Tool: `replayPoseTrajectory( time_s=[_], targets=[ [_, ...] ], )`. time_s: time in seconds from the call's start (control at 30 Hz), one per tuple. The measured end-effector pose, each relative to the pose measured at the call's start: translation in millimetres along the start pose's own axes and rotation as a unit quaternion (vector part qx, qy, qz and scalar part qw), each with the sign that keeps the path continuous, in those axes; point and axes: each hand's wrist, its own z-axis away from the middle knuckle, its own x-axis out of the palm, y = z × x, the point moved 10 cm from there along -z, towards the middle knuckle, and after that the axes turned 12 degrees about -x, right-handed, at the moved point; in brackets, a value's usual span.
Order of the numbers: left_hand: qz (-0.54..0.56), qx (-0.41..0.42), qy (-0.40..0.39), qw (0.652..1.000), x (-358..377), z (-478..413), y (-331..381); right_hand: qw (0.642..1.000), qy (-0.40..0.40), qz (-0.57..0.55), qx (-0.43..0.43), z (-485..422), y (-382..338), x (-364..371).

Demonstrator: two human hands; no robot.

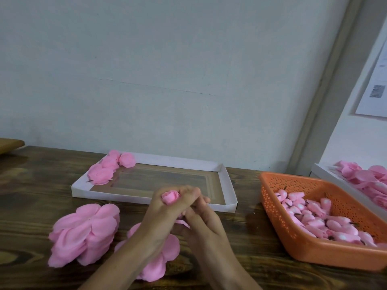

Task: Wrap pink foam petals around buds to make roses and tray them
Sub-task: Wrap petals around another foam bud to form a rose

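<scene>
From the head camera, the left hand (167,208) curls around a pink rose (170,197) just above the counter (240,243). The right hand (202,225) pinches the rose from below. Finished roses (111,168) lie in the far left corner of the white tray (229,185). A petal stack (83,233) sits to the left, and buds (314,214) fill the orange basket (293,243) on the right.

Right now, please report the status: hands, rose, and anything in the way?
Left hand grips part-wrapped rose. Right hand pinches its lower petals. White tray just beyond, finished roses in its far-left corner. Nothing between hands and tray.
</scene>
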Motion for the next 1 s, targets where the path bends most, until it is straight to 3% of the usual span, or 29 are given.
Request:
replayPoseTrajectory(
  time_s=[0.1, 0.27, 0.33, 0.4, 0.47, 0.53, 0.63, 0.7, 0.77, 0.8, 0.83, 0.9, 0.93, 1.0],
  targets=[
    [0.012, 0.006, 0.031, 0.999, -6.7, -1.6, -0.7, 1.0, -0.022, -0.01, -0.018, 0.8, -1.0, 3.7],
    [-0.001, 0.0, -0.019, 1.0, -1.7, -3.5, -2.9, 1.0, -0.002, -0.007, 0.018, 3.4, 5.2, 2.3],
    [-0.011, 0.009, -0.023, 1.0, -0.7, -5.0, -4.1, 0.993, -0.031, 0.113, -0.011, 4.7, -4.8, 0.0],
    [-0.037, 0.039, 0.018, 0.998, -8.5, -4.9, -0.6, 0.934, -0.055, 0.345, -0.079, 4.5, -21.6, -8.3],
    [-0.088, 0.09, 0.082, 0.989, -21.4, -2.9, 8.5, 0.862, -0.003, 0.489, -0.135, 4.9, -41.0, -26.5],
    [-0.13, 0.1, 0.121, 0.979, -26.0, -5.2, 4.3, 0.841, 0.037, 0.502, -0.197, 6.7, -62.3, -31.6],
    [-0.199, 0.026, 0.156, 0.967, -41.6, -17.5, -20.6, 0.793, -0.054, 0.542, -0.274, 10.9, -71.9, -1.4],
    [-0.247, -0.005, 0.173, 0.954, -54.1, -19.4, -29.9, 0.757, -0.099, 0.585, -0.275, 13.1, -65.7, 9.1],
    [-0.351, 0.001, 0.179, 0.919, -30.2, -18.8, -43.5, 0.751, -0.096, 0.592, -0.275, 12.6, -63.8, 8.5],
    [-0.462, -0.048, 0.227, 0.856, -32.5, -19.5, -54.7, 0.756, -0.093, 0.587, -0.275, 12.1, -63.3, 7.1],
    [-0.458, -0.108, 0.21, 0.857, -20.0, -22.2, -71.0, 0.761, -0.093, 0.58, -0.276, 11.5, -62.9, 6.4],
    [-0.497, -0.093, 0.335, 0.795, 31.4, -31.8, -68.5, 0.762, -0.097, 0.574, -0.283, 11.2, -63.1, 6.8],
    [-0.474, -0.075, 0.35, 0.804, 30.5, -33.6, -63.2, 0.76, -0.1, 0.576, -0.283, 11.5, -62.2, 7.1],
    [-0.23, -0.061, 0.229, 0.944, -27.3, -39.2, -46.8, 0.774, -0.093, 0.566, -0.269, 10.9, -58.4, 3.5]
  ],
)
